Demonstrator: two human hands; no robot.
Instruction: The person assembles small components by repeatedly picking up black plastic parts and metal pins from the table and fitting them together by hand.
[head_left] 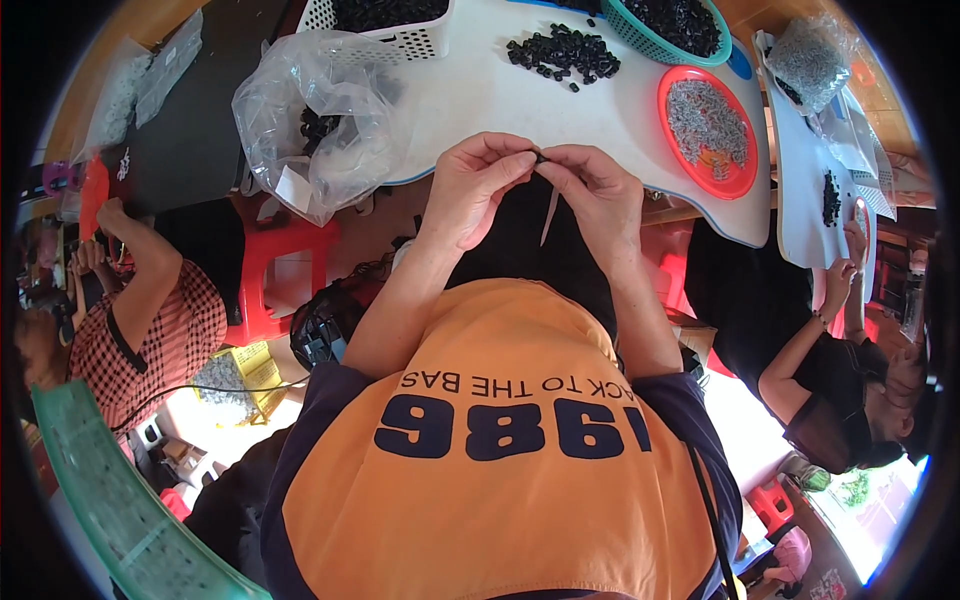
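My left hand and my right hand meet just off the near edge of the white table. Their fingertips pinch a small black part between them, mostly covered by the fingers. Below the right fingers hangs a slim pale strip; its kind cannot be made out. Beyond my hands lies a loose pile of small black parts. To the right, a red plate holds many small silvery pieces and a few orange ones.
A clear plastic bag sits at the table's left edge. Behind it stands a white basket of black parts. A teal basket holds more at the back right. People work at the left and right. A red stool stands at left.
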